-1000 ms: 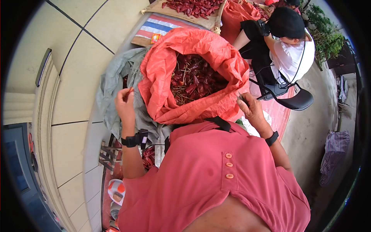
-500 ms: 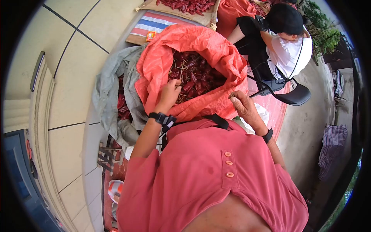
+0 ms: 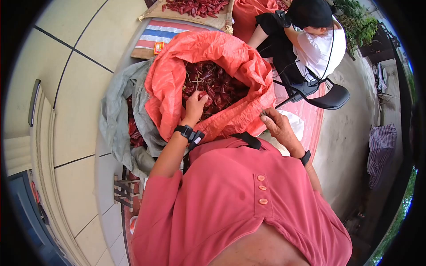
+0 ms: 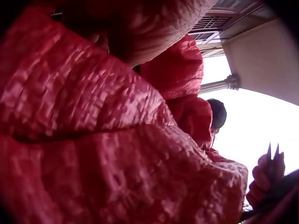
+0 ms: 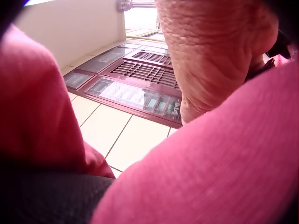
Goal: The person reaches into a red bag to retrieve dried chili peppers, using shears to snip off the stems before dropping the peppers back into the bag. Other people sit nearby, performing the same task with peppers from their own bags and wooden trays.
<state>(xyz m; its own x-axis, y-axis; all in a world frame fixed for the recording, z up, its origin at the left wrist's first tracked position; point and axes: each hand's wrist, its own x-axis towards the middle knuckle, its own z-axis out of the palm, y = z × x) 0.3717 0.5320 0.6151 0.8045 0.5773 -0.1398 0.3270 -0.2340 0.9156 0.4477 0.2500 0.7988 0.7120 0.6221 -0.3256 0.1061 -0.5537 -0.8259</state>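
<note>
A red sack (image 3: 171, 66) with a rolled rim stands in front of my body, full of dried red chillies (image 3: 222, 84) and their stems. My left hand (image 3: 194, 108) is over the near left part of its mouth and pinches a dried chilli (image 3: 203, 95) at the fingertips. In the left wrist view, the sack's fabric (image 4: 84, 98) fills much of the picture. Outside the sack's right rim, my right hand (image 3: 278, 124) grips small scissors (image 4: 275, 153), whose two pointed blades stand up and apart in the left wrist view. The palm hides their handles.
A grey sack (image 3: 117, 106) with more chillies leans at the left. Behind lie a striped sheet (image 3: 164, 33) and a mat (image 3: 155, 12) bearing chillies. Another person (image 3: 319, 44) sits at the back right by a black chair (image 3: 333, 97). A small wooden rack (image 3: 123, 191) stands at lower left.
My left hand has moved right from the grey sack's side to over the red sack's mouth, where it now pinches a chilli. The right hand stays beside the rim. The head view has shifted slightly.
</note>
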